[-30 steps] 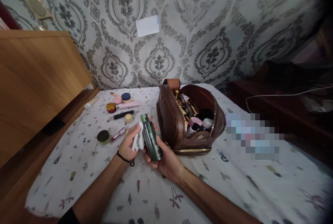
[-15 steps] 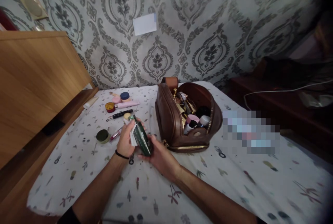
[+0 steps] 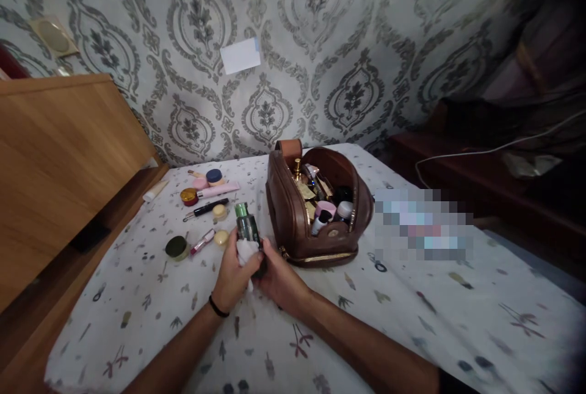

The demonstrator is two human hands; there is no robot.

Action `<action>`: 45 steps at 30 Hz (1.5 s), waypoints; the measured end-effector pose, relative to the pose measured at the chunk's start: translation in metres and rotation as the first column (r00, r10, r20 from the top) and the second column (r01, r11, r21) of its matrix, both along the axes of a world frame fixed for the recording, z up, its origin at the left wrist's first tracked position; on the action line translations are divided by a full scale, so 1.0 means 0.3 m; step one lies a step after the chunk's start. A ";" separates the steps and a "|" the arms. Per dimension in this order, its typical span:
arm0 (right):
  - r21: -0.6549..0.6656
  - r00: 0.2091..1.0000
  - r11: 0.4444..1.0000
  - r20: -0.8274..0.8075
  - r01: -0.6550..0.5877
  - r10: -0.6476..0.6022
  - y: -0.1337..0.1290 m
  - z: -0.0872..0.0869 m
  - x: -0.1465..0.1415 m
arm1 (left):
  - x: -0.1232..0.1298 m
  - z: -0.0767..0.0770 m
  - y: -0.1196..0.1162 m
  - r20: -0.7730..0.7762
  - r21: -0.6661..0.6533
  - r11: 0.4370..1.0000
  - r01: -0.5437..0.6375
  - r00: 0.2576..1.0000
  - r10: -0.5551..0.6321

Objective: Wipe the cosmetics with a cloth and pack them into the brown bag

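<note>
A dark green bottle (image 3: 248, 227) with a lighter green cap stands nearly upright between my two hands. My left hand (image 3: 231, 278) presses a crumpled white tissue (image 3: 246, 250) against the front of the bottle, thumb across it. Around the bottle's lower right side, the fingers of my right hand (image 3: 284, 279) are closed; the base is mostly hidden. Just right of the hands sits a brown leather toiletry bag (image 3: 286, 217), unzipped and filled with cosmetics. Two small cream-coloured round pots, one of them a pot (image 3: 221, 238) close to my left hand, lie left of the bottle.
Farther left on the patterned white sheet (image 3: 151, 345) lie a dark-lidded jar (image 3: 176, 248), a pink tube (image 3: 217, 190), a black pen-like item (image 3: 210, 207) and a red-gold jar (image 3: 188, 197). A wooden cabinet (image 3: 68, 168) borders the left side. Blurred-out items lie right of the bag.
The bottle has turned from leaning with its base toward the right to nearly upright. The tissue has moved from its left side onto its front. The view has shifted slightly.
</note>
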State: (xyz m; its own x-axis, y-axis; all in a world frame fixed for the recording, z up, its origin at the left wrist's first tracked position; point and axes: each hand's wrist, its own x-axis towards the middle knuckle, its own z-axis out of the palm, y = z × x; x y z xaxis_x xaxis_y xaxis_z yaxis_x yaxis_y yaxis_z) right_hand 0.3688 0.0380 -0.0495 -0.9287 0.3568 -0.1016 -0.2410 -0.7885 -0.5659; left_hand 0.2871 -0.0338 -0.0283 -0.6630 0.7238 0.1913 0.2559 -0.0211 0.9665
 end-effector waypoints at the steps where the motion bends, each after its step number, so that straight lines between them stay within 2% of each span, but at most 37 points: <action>1: 0.005 1.000 1.000 -0.001 0.001 -0.001 0.002 0.002 0.000 | 0.007 -0.004 -0.006 -0.046 -0.034 0.999 -0.005 0.999 0.004; 5: 0.033 1.000 0.999 -0.005 0.013 -0.013 0.003 0.006 0.002 | 0.028 -0.013 -0.031 -0.090 -0.107 0.993 0.042 0.995 -0.052; 11: 0.066 0.990 0.988 0.010 -0.140 0.140 -0.011 0.024 0.009 | 0.014 -0.018 -0.058 -0.118 -0.034 0.999 0.030 0.992 -0.034; 16: 0.120 0.998 0.992 -0.055 -0.022 0.028 -0.017 0.043 0.010 | 0.011 -0.022 -0.061 -0.161 0.017 1.000 0.014 0.987 -0.011; 19: 0.130 0.998 0.991 -0.060 0.007 0.000 -0.021 0.047 0.013 | 0.023 -0.018 -0.059 -0.166 0.020 1.000 -0.009 0.986 0.012; 26: 0.095 0.996 0.992 -0.024 -0.078 0.081 -0.033 0.067 0.022 | 0.032 0.008 -0.042 -0.089 0.060 0.989 -0.136 0.986 0.141; 30: 0.064 0.991 0.990 0.052 -0.128 0.125 -0.035 0.064 0.026 | 0.041 0.022 -0.035 -0.042 0.059 0.987 -0.151 0.987 0.153; 35: 0.068 0.987 0.991 0.123 -0.114 0.105 -0.029 0.049 0.027 | 0.085 0.013 -0.033 0.031 0.095 0.979 -0.182 0.983 0.179; 41: 0.026 0.984 0.997 0.166 -0.071 0.065 -0.020 0.051 0.029 | 0.098 -0.001 -0.040 0.130 0.128 0.991 -0.049 0.991 0.033; 45: 0.029 0.986 0.997 0.154 -0.068 0.063 -0.022 0.054 0.026 | 0.074 0.001 -0.033 0.207 0.151 0.988 -0.031 0.978 0.000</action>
